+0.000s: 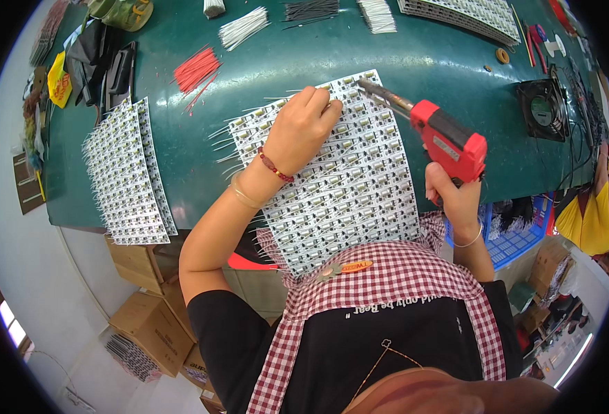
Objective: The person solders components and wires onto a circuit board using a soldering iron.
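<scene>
My right hand [454,196] is wrapped round the grip of a red and black soldering gun [449,141]. The gun's tip points left, at the upper right corner of a white circuit board panel [349,183] lined with rows of small components. My left hand [303,124] rests over the panel's upper part with fingers curled and pressed together. What those fingers pinch, if anything, is hidden. Thin white wires [223,141] stick out along the panel's left edge. The panel's near end overhangs the table edge and touches my checked apron [366,272].
Two wired panels [121,172] lie overlapping at left, over the green table's [173,138] edge. Bundles of red wires [195,69], white wires [244,27] and black wires [310,10] lie beyond. A stack of panels [463,15] sits far right, above a black fan [543,109].
</scene>
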`<state>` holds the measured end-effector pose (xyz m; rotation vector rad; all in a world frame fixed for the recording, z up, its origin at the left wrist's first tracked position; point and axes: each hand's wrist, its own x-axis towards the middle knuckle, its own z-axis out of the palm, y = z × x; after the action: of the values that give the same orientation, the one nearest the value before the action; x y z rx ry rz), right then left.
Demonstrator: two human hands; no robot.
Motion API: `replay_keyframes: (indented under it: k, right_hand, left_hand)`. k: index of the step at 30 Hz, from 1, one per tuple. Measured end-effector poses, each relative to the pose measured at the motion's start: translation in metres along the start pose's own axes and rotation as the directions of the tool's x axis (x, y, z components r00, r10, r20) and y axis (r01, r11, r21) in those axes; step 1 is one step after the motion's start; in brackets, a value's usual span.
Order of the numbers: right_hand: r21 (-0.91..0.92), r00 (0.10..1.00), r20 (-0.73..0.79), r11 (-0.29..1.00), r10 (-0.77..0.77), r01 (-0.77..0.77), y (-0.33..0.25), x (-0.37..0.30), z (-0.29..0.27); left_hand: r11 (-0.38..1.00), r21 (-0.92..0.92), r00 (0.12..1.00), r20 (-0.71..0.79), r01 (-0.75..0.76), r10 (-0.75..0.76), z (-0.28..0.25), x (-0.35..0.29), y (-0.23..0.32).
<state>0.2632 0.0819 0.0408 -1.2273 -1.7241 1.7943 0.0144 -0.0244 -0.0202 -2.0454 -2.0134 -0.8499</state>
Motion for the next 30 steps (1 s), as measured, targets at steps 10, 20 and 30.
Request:
replay_keyframes:
  k: [10, 20, 30]
  right_hand:
    - [-0.021, 0.990, 0.128, 0.997, -0.065, 0.068, 0.002, 0.002, -0.004]
    - [0.092, 0.995, 0.075, 0.994, -0.062, 0.055, 0.003, 0.002, -0.003]
    - [0.079, 0.995, 0.077, 0.995, -0.070, 0.064, -0.003, 0.006, 0.004]
  left_hand:
    - [1.000, 0.023, 1.000, 0.006, -0.018, 0.018, 0.001, -0.001, 0.000]
    - [0.989, 0.125, 0.996, 0.034, -0.082, 0.078, -0.005, 0.003, 0.004]
    - [0.999, 0.052, 1.000, 0.015, -0.012, 0.011, -0.007, 0.006, -0.003]
